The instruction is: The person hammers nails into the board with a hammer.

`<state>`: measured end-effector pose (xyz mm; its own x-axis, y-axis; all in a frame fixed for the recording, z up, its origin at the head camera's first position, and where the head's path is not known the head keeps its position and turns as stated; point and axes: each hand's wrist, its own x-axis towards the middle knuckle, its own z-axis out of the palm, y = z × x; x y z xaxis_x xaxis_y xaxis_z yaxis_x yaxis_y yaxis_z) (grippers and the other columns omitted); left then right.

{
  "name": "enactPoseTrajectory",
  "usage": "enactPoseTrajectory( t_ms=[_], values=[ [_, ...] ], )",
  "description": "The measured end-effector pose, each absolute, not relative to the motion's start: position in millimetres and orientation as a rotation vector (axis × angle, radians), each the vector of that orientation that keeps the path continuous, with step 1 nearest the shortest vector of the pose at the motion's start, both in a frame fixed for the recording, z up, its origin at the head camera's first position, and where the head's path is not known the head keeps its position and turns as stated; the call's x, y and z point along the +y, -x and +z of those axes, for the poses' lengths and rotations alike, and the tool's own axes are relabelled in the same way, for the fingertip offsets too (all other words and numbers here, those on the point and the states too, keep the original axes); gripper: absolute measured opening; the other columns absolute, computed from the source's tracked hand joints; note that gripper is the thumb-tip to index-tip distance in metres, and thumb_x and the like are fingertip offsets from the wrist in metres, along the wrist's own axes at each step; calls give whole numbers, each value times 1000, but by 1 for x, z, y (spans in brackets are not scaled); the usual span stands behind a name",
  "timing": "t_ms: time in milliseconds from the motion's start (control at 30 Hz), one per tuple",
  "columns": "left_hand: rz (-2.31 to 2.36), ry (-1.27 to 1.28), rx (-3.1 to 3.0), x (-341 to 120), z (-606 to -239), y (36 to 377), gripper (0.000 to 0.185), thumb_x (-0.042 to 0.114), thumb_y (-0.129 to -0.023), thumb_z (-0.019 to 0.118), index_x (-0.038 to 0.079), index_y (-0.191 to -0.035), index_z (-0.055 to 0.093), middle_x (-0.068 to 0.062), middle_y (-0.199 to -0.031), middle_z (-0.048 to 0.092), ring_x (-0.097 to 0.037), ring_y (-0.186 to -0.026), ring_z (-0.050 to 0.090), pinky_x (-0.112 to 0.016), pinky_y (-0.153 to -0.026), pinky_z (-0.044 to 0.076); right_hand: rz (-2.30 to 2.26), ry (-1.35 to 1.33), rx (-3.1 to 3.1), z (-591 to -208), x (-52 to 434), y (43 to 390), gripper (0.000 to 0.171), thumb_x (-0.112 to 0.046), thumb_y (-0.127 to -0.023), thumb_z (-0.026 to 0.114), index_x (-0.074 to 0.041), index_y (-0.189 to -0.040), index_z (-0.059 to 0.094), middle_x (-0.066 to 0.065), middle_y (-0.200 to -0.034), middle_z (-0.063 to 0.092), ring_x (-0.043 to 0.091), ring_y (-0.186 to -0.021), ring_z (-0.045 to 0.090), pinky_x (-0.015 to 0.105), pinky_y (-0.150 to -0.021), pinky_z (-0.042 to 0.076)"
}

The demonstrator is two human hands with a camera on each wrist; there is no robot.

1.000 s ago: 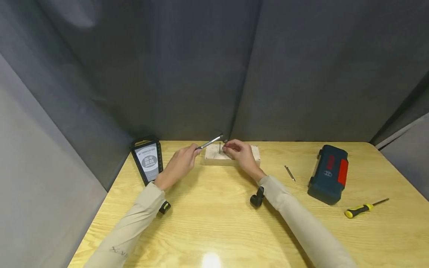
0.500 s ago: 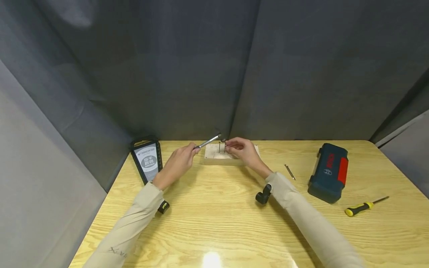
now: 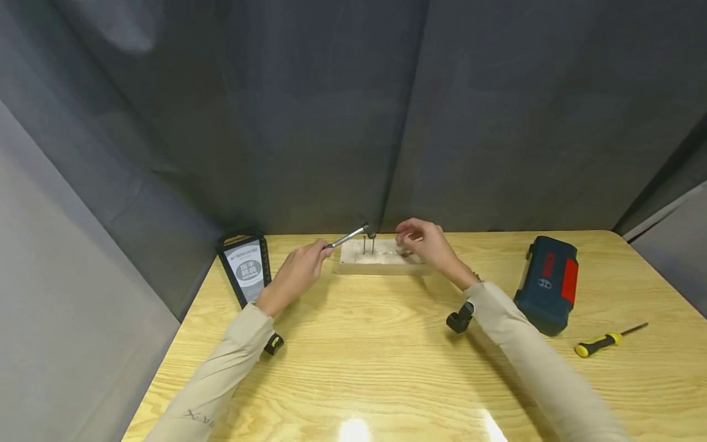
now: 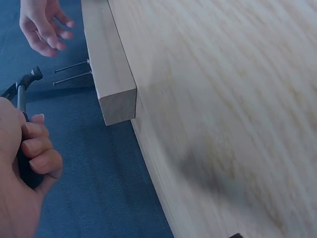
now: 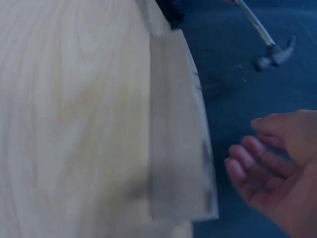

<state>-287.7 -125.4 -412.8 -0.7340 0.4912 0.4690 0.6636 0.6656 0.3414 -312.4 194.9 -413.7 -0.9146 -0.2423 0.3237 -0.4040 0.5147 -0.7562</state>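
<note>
While the left hand (image 3: pixel 301 268) is gripping the dark handle of a small metal hammer (image 3: pixel 349 235) with its fingers curled round it, the hammer's steel head is hovering just above two thin nails (image 3: pixel 368 245) that are standing upright, side by side, in a pale rectangular wooden block (image 3: pixel 381 264). That block is lying near the far edge of the light yellow wooden table (image 3: pixel 375 362), close to the dark grey curtain (image 3: pixel 331 110) behind it. The left wrist view is showing the same grip from below, the hammer (image 4: pixel 22 89) raised beside the nails (image 4: pixel 72 73), which are sticking out of the block (image 4: pixel 110 69), with the right hand (image 4: pixel 43 24) hanging apart from them. The right hand (image 3: pixel 428 244) is floating over the right part of the block, holding nothing, its fingers loosely bent and spread; the right wrist view is showing these relaxed fingers (image 5: pixel 257 158) clear of the block (image 5: pixel 181 129) and well apart from the hammer head (image 5: pixel 272 53). Off to the left, a black upright case with a white label (image 3: pixel 243 266) is standing near the table's edge. To the right, a dark blue plastic tool case with a red clasp (image 3: pixel 548 285) is lying partly behind the right forearm, and a yellow-and-black-handled screwdriver (image 3: pixel 606 339) is lying further right. Both arms are wearing beige sleeves, each with a small black camera mount at the wrist.
</note>
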Motion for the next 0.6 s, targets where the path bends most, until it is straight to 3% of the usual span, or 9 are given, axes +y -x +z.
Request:
enactPoseTrajectory(
  t_ms=[100, 333, 600],
  values=[
    [-698, 927, -2534, -126, -415, 288, 15, 13, -110, 56, 2, -103, 64, -4, -75, 57, -15, -60, 51, -32, -54, 48, 1245, -526, -2645, -402, 209, 307, 21, -2, -101, 66, 5, -121, 69, 23, -109, 75, 39, -98, 72, 46, -86, 58],
    [-664, 923, -2554, -129, -418, 289, 17, 16, -111, 54, 3, -105, 64, -3, -77, 58, -17, -64, 53, -34, -57, 50, 1040, -338, -2925, -379, 241, 290, 25, -7, -101, 68, 10, -119, 67, 28, -110, 73, 41, -98, 71, 41, -75, 57],
    [-670, 922, -2559, -130, -420, 289, 20, 17, -111, 53, 2, -109, 65, -9, -80, 66, -15, -62, 53, -34, -57, 49, 692, -175, -3234, -380, 275, 278, 35, -15, -100, 69, 11, -122, 64, 33, -126, 62, 37, -95, 65, 50, -78, 55]
  ],
)
